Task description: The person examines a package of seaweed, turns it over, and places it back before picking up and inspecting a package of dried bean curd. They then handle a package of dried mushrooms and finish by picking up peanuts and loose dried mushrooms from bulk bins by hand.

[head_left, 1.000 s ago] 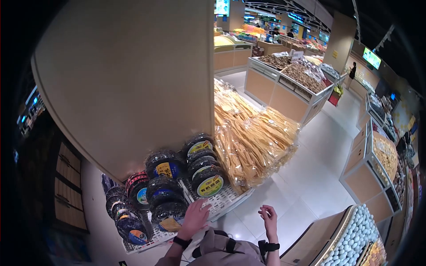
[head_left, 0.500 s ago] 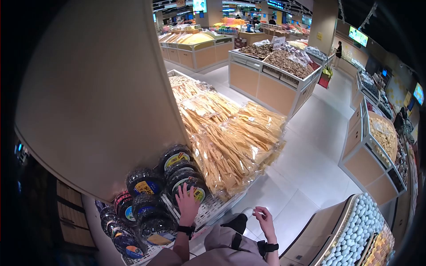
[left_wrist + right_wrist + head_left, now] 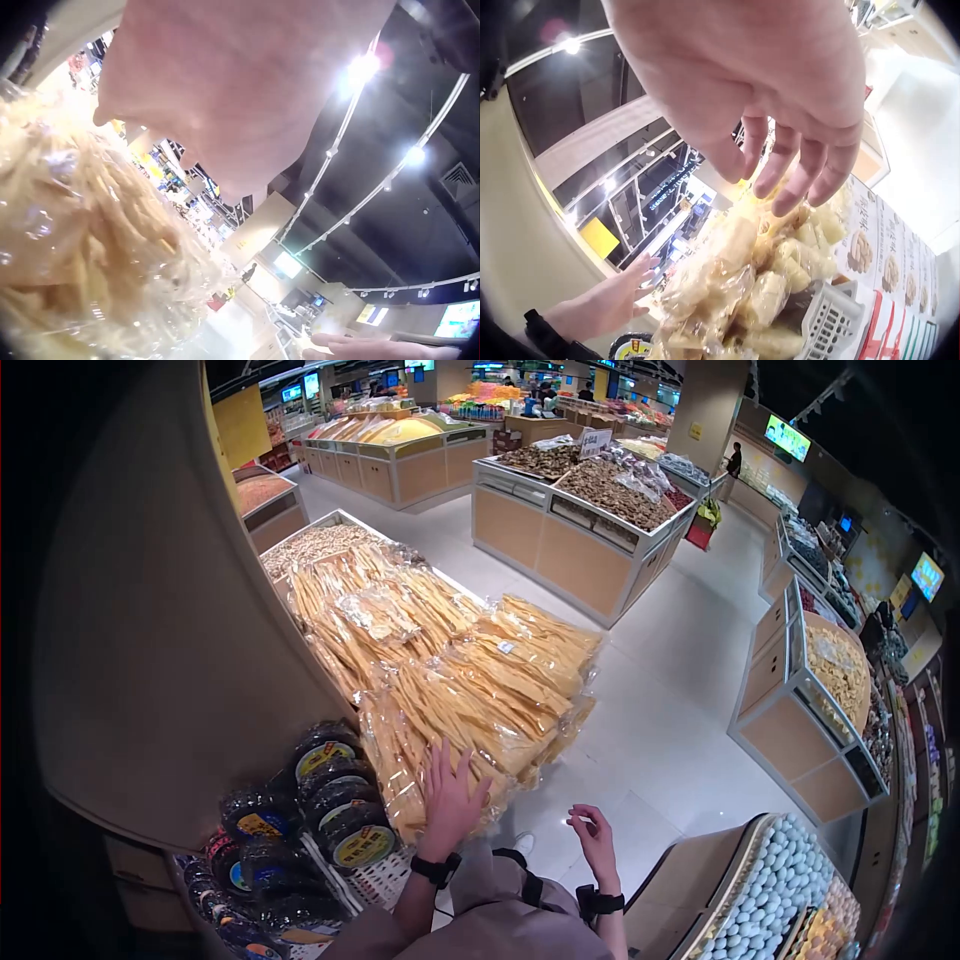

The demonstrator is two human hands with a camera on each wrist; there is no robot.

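Long yellow dried sticks, like bean-curd sticks, lie in clear plastic bags (image 3: pixel 440 690) heaped on a display stand. My left hand (image 3: pixel 455 800) reaches over the near end of these bags, palm down, with its fingers straight and spread. In the left wrist view the crinkled bags (image 3: pixel 97 240) are just beside and below that hand. My right hand (image 3: pixel 593 837) hangs over the floor to the right of the stand, fingers loosely bent and nothing held. The right wrist view shows the bagged stick ends (image 3: pixel 772 270) beyond its fingers.
Round black wrapped packs (image 3: pixel 350 830) with labels stand in rows at the left, beside a white slotted basket (image 3: pixel 385 880). A broad beige column (image 3: pixel 180 610) rises behind them. Pale blue eggs (image 3: pixel 770 890) fill a counter at the right. More counters (image 3: pixel 560 540) line the aisle.
The view has swung left, bringing more of the bagged sticks into sight. My left hand has passed from the black packs to over the bags. My right hand stays low and loose.
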